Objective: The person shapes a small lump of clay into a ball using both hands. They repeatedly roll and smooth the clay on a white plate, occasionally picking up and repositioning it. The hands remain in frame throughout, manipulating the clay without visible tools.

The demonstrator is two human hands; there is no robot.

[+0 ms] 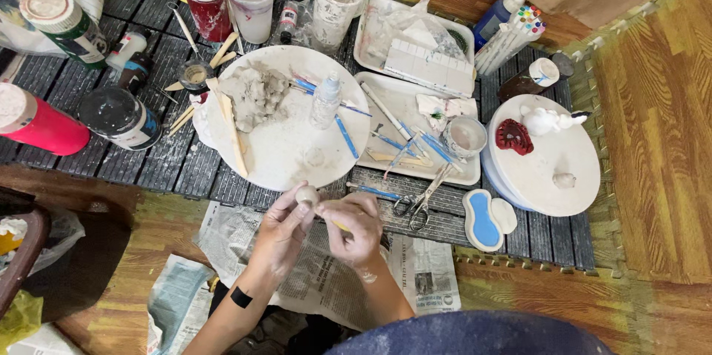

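Note:
My left hand point(280, 230) pinches a small pale clay ball point(305, 195) between thumb and fingertips, just below the edge of a round white board point(297, 151). My right hand point(354, 226) is closed around a thin yellow-handled tool point(340, 226) whose tip points at the ball. Both hands hover over spread newspaper point(415, 270). On the board lie a lump of grey clay point(256, 94), a small clear bottle point(325, 100) and a wooden stick point(231, 131).
Scissors point(421, 201) and blue-handled tools lie to the right on a white tray point(409, 106). A second round board point(552, 158) carries a red piece and white figures. Paint bottles, cups and jars crowd the slatted black mat's back and left.

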